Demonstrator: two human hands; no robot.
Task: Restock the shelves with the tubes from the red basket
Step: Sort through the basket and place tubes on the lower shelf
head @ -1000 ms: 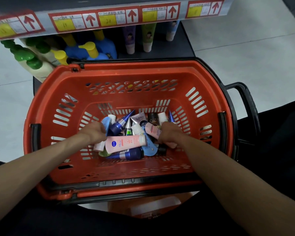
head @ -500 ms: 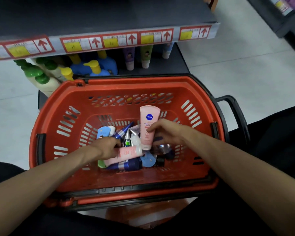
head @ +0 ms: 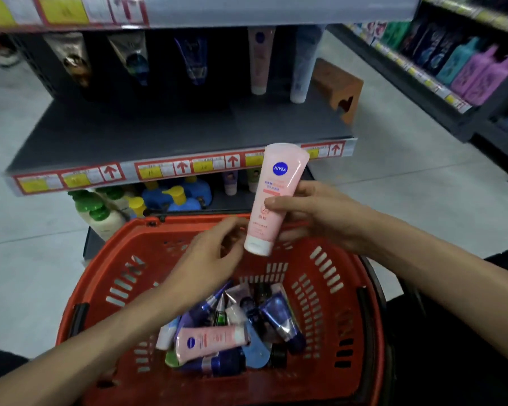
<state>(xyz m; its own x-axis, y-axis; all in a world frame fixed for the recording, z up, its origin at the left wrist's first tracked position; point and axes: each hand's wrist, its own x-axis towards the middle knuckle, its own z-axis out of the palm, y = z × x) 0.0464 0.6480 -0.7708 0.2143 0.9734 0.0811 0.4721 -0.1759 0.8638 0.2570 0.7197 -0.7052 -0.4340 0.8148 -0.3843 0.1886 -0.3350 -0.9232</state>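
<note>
Above the far rim of the basket (head: 170, 225) the right hand (head: 314, 213) grips a pink tube (head: 272, 197), cap down, the left hand (head: 211, 256) loose and empty beside it; many tubes (head: 232, 332) lie in the basket, so restocking seems barely begun.

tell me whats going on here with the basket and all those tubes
A person is restocking shelves. The right hand holds a pink tube, cap down, above the red basket. The left hand is loosely curled beside the cap end; contact is unclear. A pile of tubes lies in the basket, and a similar tube stands on the shelf ahead.
</note>
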